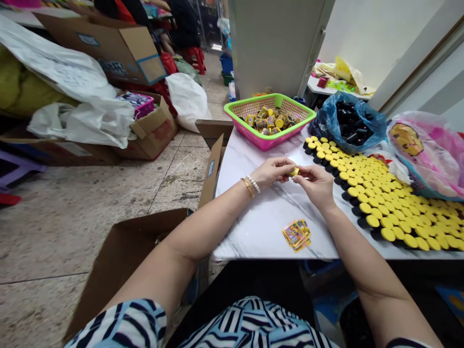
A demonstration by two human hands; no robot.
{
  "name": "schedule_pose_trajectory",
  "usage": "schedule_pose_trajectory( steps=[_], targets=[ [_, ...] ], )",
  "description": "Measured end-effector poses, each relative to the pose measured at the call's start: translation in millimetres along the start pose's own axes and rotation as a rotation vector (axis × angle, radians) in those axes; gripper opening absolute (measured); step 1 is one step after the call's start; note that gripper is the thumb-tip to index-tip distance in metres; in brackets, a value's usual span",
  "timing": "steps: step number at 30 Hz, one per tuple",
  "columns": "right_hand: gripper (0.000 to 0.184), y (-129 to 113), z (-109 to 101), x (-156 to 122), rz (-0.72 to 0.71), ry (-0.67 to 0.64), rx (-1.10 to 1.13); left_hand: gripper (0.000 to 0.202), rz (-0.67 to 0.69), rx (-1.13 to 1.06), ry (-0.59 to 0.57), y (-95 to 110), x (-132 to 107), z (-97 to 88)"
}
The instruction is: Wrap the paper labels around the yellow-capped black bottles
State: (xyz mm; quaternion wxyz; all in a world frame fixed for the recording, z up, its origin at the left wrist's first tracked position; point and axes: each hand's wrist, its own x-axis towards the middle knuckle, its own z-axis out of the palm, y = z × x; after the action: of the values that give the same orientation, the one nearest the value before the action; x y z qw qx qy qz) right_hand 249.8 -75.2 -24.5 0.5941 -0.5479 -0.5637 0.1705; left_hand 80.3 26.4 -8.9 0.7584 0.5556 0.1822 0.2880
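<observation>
My left hand [273, 171] and my right hand [314, 183] meet above the white marbled table [250, 227]. Between their fingertips is a small yellow printed piece [294, 171], pinched from both sides; fingers cover most of it, so I cannot tell if it is a loose label or one on a container. Nearer to me lies a small pile of yellow printed labels [297, 235]. Beyond my hands stands a pink and green basket [270, 140] of small yellow-and-black printed containers [266, 121]. Right of my right hand, many black containers with yellow lids [391, 193] stand in packed rows.
A blue plastic bag of black pieces [350, 121] and a pink printed bag [427, 150] stand at the back right. An open cardboard box [134, 251] is on the floor at left, with more boxes and white sacks [186, 99] behind. Other people sit in the background.
</observation>
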Motion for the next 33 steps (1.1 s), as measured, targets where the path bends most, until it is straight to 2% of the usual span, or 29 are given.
schedule_pose_trajectory(
  steps=[2, 5, 8, 10, 13, 15, 20, 24, 27, 29, 33],
  targets=[
    [0.037, 1.0, 0.7, 1.6, 0.114, -0.032, 0.114, 0.051, 0.002, 0.004, 0.019, -1.3, 0.3, 0.7],
    [0.045, 0.0, -0.6, 5.4, 0.272, -0.151, 0.322, 0.053, -0.102, 0.009, 0.031, -1.8, -0.3, 1.1],
    [0.040, -2.7, -1.1, 6.5, 0.329, -0.223, 0.414, 0.058, -0.171, 0.047, 0.035, -1.1, -2.1, 2.4],
    [0.032, -4.3, 0.3, 5.5, 0.302, -0.177, 0.445, 0.060, -0.154, 0.009, 0.018, 0.5, -4.0, 4.2],
    [0.028, -5.4, 2.2, 3.9, 0.229, -0.053, 0.493, 0.057, -0.099, -0.082, -0.086, 5.4, -7.3, 7.0],
    [0.026, -5.1, 1.5, 3.8, 0.212, -0.016, 0.511, 0.055, -0.096, -0.072, -0.135, 8.4, -8.7, 8.0],
    [0.028, -5.1, -3.1, 4.3, 0.216, -0.124, 0.521, 0.055, -0.116, -0.046, -0.110, 6.9, -8.0, 7.9],
    [0.021, -6.4, -2.8, 3.4, 0.160, -0.119, 0.514, 0.055, -0.089, -0.123, -0.114, 1.6, -5.9, 7.7],
    [0.027, -6.9, -4.1, 3.9, 0.179, -0.168, 0.445, 0.051, -0.173, -0.101, -0.034, -0.8, -4.5, 9.0],
    [0.032, -8.5, -5.8, 4.3, 0.140, -0.207, 0.378, 0.049, -0.243, -0.109, 0.010, -0.6, -4.4, 9.7],
    [0.030, -17.0, -3.9, 2.5, 0.059, -0.251, 0.338, 0.048, -0.280, -0.221, -0.007, 5.4, -7.2, 8.0]
  ],
)
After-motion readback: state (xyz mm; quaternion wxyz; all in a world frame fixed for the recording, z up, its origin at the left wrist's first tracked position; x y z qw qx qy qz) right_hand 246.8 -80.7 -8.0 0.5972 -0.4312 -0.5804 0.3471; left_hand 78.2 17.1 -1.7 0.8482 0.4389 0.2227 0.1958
